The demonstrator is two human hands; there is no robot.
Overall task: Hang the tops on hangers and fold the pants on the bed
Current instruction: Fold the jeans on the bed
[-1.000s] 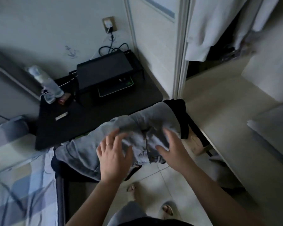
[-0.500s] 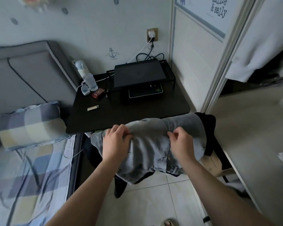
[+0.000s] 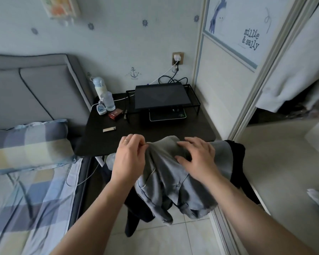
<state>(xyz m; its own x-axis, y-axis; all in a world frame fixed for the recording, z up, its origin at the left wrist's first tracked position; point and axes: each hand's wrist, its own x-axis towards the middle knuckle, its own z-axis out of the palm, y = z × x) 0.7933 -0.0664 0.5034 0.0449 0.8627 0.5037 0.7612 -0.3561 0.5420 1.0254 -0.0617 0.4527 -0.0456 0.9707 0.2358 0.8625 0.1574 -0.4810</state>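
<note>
Fingers (image 3: pixel 136 142) of the left hand (image 3: pixel 130 159) pinch the grey pants (image 3: pixel 166 181); the right hand (image 3: pixel 197 159) grips them too. Faded, rumpled, they hang bunched beside the black tabletop (image 3: pixel 145 137). A poster (image 3: pixel 247 30) reads "millie & sally".

Soft, matt grey denim pants (image 3: pixel 175 183) hang near a smooth matt black desk (image 3: pixel 155 133), with checked cotton bedding (image 3: pixel 26 199) left and glossy floor tiles (image 3: pixel 173 242).

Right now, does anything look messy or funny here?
Yes. The grey jeans hang bunched over a chair beside the black desk, dark clothes underneath, while the left hand and right hand grab them.
</note>
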